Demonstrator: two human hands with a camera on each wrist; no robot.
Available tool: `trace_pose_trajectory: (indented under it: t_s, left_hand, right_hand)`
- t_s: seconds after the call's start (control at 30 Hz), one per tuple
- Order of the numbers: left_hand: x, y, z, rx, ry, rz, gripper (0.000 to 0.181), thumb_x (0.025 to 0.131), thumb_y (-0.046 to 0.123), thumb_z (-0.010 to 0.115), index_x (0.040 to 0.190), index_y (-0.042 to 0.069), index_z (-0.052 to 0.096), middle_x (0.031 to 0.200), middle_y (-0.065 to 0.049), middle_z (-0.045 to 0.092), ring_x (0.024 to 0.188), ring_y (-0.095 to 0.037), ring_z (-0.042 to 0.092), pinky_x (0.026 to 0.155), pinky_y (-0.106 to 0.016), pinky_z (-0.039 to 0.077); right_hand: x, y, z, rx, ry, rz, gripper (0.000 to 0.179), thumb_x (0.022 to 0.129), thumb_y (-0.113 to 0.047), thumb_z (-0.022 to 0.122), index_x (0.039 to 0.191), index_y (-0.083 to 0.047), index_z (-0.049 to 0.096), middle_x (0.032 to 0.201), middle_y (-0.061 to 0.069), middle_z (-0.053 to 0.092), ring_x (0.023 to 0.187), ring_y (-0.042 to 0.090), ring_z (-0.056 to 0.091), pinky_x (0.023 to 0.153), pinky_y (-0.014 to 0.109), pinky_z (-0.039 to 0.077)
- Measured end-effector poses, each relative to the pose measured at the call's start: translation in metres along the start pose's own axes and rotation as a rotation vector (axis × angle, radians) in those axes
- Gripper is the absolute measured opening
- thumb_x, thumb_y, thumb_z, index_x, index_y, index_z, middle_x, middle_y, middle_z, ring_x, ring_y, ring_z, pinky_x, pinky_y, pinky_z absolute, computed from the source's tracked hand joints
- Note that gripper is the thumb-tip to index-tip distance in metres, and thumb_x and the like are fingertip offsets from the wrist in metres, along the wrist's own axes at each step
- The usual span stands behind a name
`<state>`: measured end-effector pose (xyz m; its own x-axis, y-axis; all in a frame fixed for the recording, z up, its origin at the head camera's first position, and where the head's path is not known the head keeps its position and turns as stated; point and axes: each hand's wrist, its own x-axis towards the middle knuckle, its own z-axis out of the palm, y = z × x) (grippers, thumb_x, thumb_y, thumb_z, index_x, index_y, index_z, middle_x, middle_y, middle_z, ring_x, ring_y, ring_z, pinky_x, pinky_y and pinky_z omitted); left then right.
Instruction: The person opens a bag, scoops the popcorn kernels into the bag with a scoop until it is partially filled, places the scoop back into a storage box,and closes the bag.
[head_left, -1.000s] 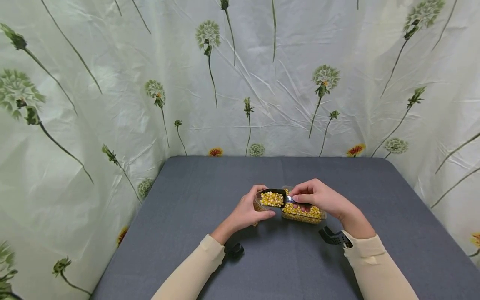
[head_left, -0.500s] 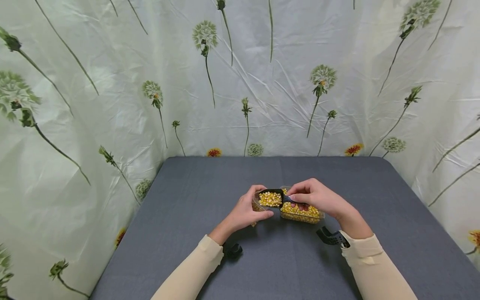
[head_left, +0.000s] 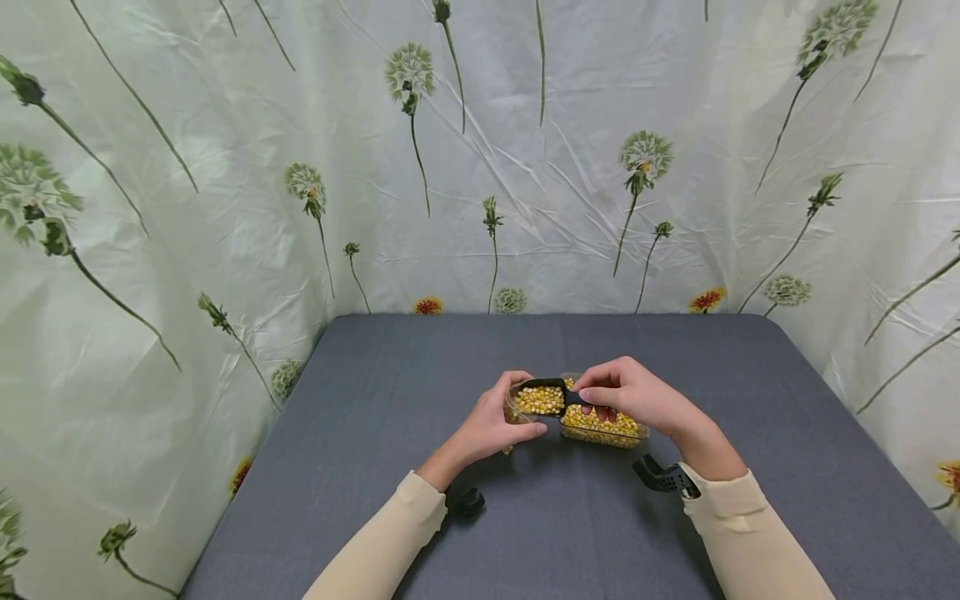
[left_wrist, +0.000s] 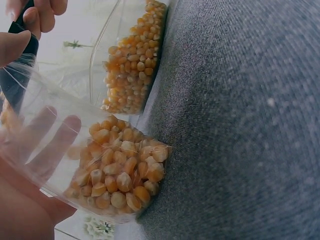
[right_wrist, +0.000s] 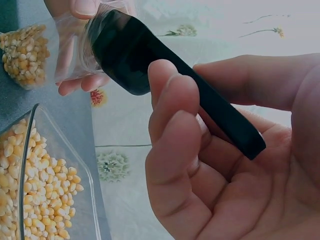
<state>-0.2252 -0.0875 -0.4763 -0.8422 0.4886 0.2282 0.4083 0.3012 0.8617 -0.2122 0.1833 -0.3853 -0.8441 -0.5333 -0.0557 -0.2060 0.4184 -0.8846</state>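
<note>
My left hand (head_left: 487, 423) grips a clear plastic bag (left_wrist: 115, 165) near its top, thumb and fingers around the mouth. Corn kernels fill the bag's lower part, close over the table in the left wrist view. In my right hand (head_left: 637, 398) is a black scoop (right_wrist: 122, 52), its handle pinched between thumb and fingers. Corn kernels (head_left: 538, 401) lie in the scoop, whose front end reaches into the bag's mouth. Below the right hand stands a clear rectangular container (head_left: 600, 437) of corn kernels, partly hidden by that hand.
A grey cloth covers the table (head_left: 420, 367). Behind it and along the sides hangs a pale curtain (head_left: 337, 108) with a dandelion print. Each wrist wears a black camera mount, such as the right mount (head_left: 660, 475).
The bright glint on the scoop's handle has faded, and more of the scoop's black back edge shows above the kernels. Both hands stay in nearly the same place.
</note>
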Motion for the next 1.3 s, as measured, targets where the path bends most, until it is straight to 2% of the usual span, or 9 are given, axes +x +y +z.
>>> trace_pose_trajectory:
  t_s: [0.13, 0.37, 0.7, 1.1, 1.3]
  left_hand:
    - [-0.0003, -0.0011, 0.0002, 0.008, 0.002, 0.004, 0.071, 0.085, 0.042, 0.082, 0.142, 0.026, 0.042, 0.130, 0.005, 0.056, 0.105, -0.012, 0.061, 0.086, -0.035, 0.051]
    - [-0.0010, -0.0015, 0.0003, -0.003, 0.000, 0.016, 0.069, 0.085, 0.042, 0.082, 0.141, 0.029, 0.042, 0.125, 0.005, 0.058, 0.102, -0.013, 0.062, 0.083, -0.034, 0.051]
    - [-0.0007, -0.0032, 0.0006, 0.024, 0.008, 0.027, 0.071, 0.085, 0.044, 0.081, 0.142, 0.030, 0.042, 0.129, 0.007, 0.057, 0.108, -0.012, 0.060, 0.086, -0.037, 0.050]
    - [-0.0005, -0.0047, 0.0011, 0.014, 0.008, 0.033, 0.069, 0.085, 0.045, 0.081, 0.141, 0.033, 0.042, 0.130, 0.007, 0.057, 0.109, -0.012, 0.060, 0.086, -0.036, 0.050]
    - [-0.0007, -0.0028, 0.0009, 0.017, 0.008, 0.031, 0.069, 0.085, 0.044, 0.081, 0.141, 0.032, 0.042, 0.129, 0.006, 0.057, 0.109, -0.012, 0.060, 0.086, -0.036, 0.050]
  right_hand:
    - [-0.0006, -0.0014, 0.0001, 0.003, 0.001, -0.001, 0.022, 0.101, -0.018, 0.063, 0.113, -0.002, 0.073, 0.085, 0.023, 0.066, 0.065, 0.030, 0.058, 0.062, 0.043, 0.053]
    - [-0.0002, -0.0005, 0.0010, 0.011, 0.006, -0.005, 0.020, 0.101, -0.016, 0.063, 0.112, -0.002, 0.073, 0.088, 0.026, 0.066, 0.068, 0.037, 0.058, 0.062, 0.041, 0.053]
    - [-0.0001, 0.0003, 0.0012, 0.012, 0.011, -0.015, 0.022, 0.102, -0.018, 0.063, 0.113, -0.003, 0.073, 0.090, 0.025, 0.067, 0.067, 0.033, 0.058, 0.061, 0.043, 0.053]
    - [-0.0016, -0.0021, 0.0029, -0.019, 0.024, -0.024, 0.021, 0.102, -0.016, 0.062, 0.114, -0.003, 0.073, 0.089, 0.024, 0.068, 0.067, 0.037, 0.058, 0.060, 0.042, 0.053]
    - [-0.0025, -0.0049, 0.0049, -0.055, 0.035, -0.037, 0.021, 0.102, -0.018, 0.062, 0.114, -0.004, 0.073, 0.089, 0.020, 0.069, 0.069, 0.040, 0.059, 0.061, 0.042, 0.053]
